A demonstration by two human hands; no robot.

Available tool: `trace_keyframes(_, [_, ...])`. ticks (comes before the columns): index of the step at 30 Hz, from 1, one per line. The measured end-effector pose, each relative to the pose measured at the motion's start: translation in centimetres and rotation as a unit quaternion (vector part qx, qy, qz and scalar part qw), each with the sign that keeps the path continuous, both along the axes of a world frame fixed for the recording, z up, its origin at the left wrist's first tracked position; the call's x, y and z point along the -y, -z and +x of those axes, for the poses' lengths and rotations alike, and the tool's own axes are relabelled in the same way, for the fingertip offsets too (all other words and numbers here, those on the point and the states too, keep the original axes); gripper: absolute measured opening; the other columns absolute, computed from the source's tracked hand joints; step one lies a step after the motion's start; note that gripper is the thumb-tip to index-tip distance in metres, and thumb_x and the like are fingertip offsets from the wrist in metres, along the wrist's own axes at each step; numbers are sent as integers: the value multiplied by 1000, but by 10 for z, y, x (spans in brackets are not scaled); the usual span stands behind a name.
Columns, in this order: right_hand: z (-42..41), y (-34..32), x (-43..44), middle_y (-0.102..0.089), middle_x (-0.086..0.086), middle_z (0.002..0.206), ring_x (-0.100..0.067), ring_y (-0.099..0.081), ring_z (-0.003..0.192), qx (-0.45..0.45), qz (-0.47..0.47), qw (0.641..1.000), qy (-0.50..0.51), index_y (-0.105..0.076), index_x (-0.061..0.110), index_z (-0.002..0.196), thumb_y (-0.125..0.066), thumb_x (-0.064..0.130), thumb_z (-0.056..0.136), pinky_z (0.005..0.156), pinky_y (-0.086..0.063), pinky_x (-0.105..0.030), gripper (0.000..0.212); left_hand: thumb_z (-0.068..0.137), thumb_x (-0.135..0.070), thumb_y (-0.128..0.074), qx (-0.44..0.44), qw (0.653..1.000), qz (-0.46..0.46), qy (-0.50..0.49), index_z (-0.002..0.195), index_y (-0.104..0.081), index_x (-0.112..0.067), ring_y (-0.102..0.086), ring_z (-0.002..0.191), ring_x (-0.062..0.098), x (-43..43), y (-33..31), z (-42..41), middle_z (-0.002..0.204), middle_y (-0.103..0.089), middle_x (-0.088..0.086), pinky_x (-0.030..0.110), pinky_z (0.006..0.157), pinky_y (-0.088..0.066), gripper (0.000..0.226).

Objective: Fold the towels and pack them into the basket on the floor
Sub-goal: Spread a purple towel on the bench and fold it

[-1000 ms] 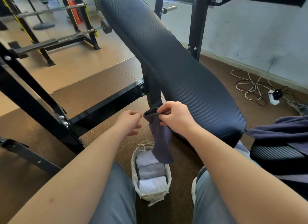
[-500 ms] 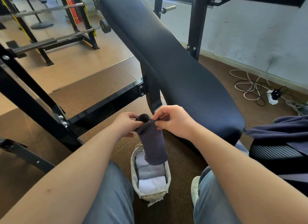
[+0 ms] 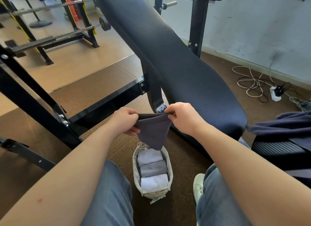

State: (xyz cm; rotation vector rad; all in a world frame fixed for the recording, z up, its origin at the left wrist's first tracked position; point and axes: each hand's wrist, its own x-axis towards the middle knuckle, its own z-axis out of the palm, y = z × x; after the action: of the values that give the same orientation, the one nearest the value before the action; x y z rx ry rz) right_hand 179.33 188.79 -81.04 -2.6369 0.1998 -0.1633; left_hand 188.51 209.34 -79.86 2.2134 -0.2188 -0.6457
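- Brown cork-textured floor fills a gym corner, with a barbell rack at the far left and a pale scuffed wall to the right.
- A dark ribbed weight-bench backrest slants across the middle on a black steel frame.
- The left hand and right hand hold a dark grey towel by its top edge, one at each end, and the edge is pulled taut between them.
- On both hands the fingers are curled and pinch the cloth against the thumb.
- The towel hangs in a downward point over the far end of the basket; whether its tip touches the rim cannot be told.
- The cloth-lined basket stands on the floor between the person's jeans-clad knees, just left of a white shoe.
- Inside lie three folded towels in a row: a white towel farthest, a grey towel in the middle, and another white one nearest.
- A navy cloth lies on a black pad at the right.
- White cable coils beside a power strip near the wall.
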Motion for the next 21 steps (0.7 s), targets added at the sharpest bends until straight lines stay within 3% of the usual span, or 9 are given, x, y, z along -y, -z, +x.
trace_keyframes(2, [-1, 2, 0, -68, 0, 121, -18, -60, 109, -16, 1, 1000, 4, -72, 18, 122, -59, 10, 101, 86, -44, -22, 25, 102, -14, -35, -44, 999, 16, 4, 107, -67, -12, -78, 74, 27, -1, 4, 0, 85, -77, 16, 45, 77, -64, 33])
trace_keyframes(5, [-1, 0, 1, -65, 8, 106, -10, -59, 91, -30, 81, 995, 46, -69, 25, 112, -58, 16, 100, 73, -44, -16, 18, 104, -20, -38, -118, 993, -12, -15, 117, -60, -9, -77, 84, 33, -1, 6, 0, 86, -77, 19, 48, 90, -61, 28])
trace_keyframes(7, [-1, -2, 3, -66, 8, 100, -10, -65, 83, -39, 183, 979, 84, -64, 28, 102, -55, 20, 99, 70, -54, -24, 12, 105, -37, -47, -175, 981, -78, -18, 121, -61, -14, -77, 89, 32, -1, 2, 1, 102, -76, 18, 42, 87, -62, 31])
trace_keyframes(9, [0, -2, 5, -64, 0, 110, -18, -70, 92, -65, 318, 939, 115, -61, 27, 106, -54, 23, 100, 75, -64, -39, 9, 99, -46, -61, -195, 975, -105, 30, 122, -63, -17, -77, 94, 28, -4, -1, 1, 111, -74, 13, 36, 85, -61, 37])
trace_keyframes(11, [-1, -3, 6, -57, -5, 121, -24, -64, 108, -99, 417, 895, 124, -56, 22, 117, -53, 26, 104, 77, -65, -46, 14, 93, -28, -73, -168, 980, -88, 61, 123, -64, -12, -77, 93, 23, -7, 1, -1, 107, -76, 13, 36, 87, -62, 35])
trace_keyframes(13, [-2, -2, 6, -55, -6, 125, -26, -62, 115, -117, 456, 873, 124, -51, 19, 126, -53, 27, 106, 79, -64, -47, 21, 97, -20, -69, -125, 988, -59, 61, 125, -63, -12, -77, 83, 20, -7, 5, -3, 105, -75, 12, 33, 80, -63, 30])
trace_keyframes(16, [-3, -3, 9, -58, -10, 126, -25, -66, 113, -102, 490, 856, 131, -49, 15, 132, -62, 18, 101, 84, -64, -44, 33, 104, -30, -58, -113, 991, -66, 37, 128, -58, -19, -74, 74, 17, -6, 7, -3, 111, -71, 8, 29, 69, -61, 27])
trace_keyframes(18, [-5, -4, 13, -62, -14, 125, -27, -69, 110, -104, 511, 845, 122, -48, 16, 135, -71, 7, 93, 86, -63, -41, 48, 104, -33, -57, -101, 992, -77, 16, 127, -61, -18, -69, 66, 14, -6, 8, -2, 102, -71, 7, 26, 62, -57, 28])
trace_keyframes(21, [-8, -7, 13, -68, -15, 116, -26, -71, 99, -105, 483, 861, 118, -44, 24, 134, -74, 4, 89, 70, -62, -33, 57, 101, -34, -61, -42, 997, -62, -8, 121, -61, -17, -51, 57, 11, -6, 10, 0, 81, -64, 6, 23, 50, -43, 26])
